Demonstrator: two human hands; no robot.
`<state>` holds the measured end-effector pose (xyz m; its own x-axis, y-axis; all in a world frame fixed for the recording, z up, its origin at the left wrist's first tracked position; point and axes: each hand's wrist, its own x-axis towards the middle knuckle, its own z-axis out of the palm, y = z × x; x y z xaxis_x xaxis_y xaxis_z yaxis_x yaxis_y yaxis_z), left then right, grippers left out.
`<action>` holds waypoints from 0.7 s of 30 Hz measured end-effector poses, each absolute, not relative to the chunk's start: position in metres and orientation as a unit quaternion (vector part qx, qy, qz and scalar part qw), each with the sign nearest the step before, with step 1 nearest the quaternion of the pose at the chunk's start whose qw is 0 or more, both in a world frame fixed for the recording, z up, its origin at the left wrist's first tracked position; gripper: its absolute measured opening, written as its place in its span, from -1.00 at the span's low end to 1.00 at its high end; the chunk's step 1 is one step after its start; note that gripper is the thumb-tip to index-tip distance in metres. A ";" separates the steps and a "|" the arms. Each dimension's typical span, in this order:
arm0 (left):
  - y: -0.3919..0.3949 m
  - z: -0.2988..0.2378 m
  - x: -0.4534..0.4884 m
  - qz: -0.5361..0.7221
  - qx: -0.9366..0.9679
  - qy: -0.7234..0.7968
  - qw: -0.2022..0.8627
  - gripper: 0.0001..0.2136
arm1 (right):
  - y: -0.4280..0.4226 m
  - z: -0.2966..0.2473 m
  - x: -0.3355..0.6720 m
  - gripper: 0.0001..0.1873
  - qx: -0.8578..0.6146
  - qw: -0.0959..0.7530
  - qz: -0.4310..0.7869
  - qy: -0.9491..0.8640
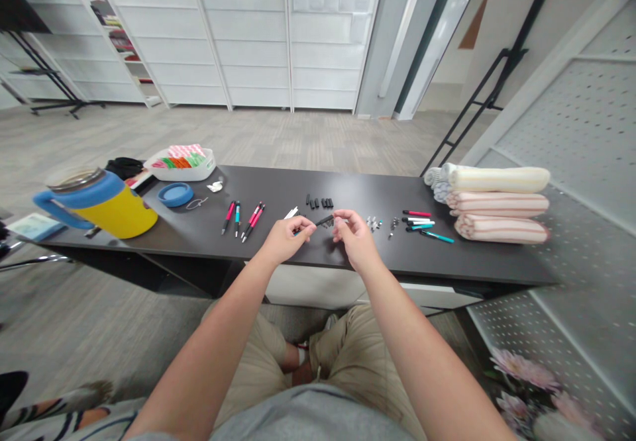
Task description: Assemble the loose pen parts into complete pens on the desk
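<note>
Forearms (pixel 209 335) reach to the right hand (pixel 287 240) and left hand (pixel 355 238), both grips closed, fingers half-hiding a small black pen part (pixel 324 220).

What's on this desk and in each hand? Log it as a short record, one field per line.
left hand: fingers curled, anything held too small to tell
right hand: pinching a black pen part
between hands and pens: white pen parts
behind hands: row of black pen pieces
left of hands: assembled pens
right of hands: loose pens
surface: dark desk
far right: folded striped towels
far left: yellow and blue tumbler
</note>
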<state>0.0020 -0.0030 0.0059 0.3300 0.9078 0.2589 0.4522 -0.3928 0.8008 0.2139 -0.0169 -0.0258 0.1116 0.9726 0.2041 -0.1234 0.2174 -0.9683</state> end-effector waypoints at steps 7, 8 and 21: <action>-0.003 0.006 0.004 0.360 0.754 0.436 0.333 -0.77 | -0.016 -0.025 0.214 -0.76 -0.395 0.663 0.428 -0.469; -0.004 0.006 0.004 0.359 0.755 0.434 0.335 -0.77 | -0.016 -0.025 0.214 -0.74 -0.395 0.659 0.430 -0.474; -0.003 0.006 0.004 0.359 0.752 0.435 0.341 -0.75 | -0.020 -0.018 0.213 -0.61 -0.374 0.657 0.468 -0.457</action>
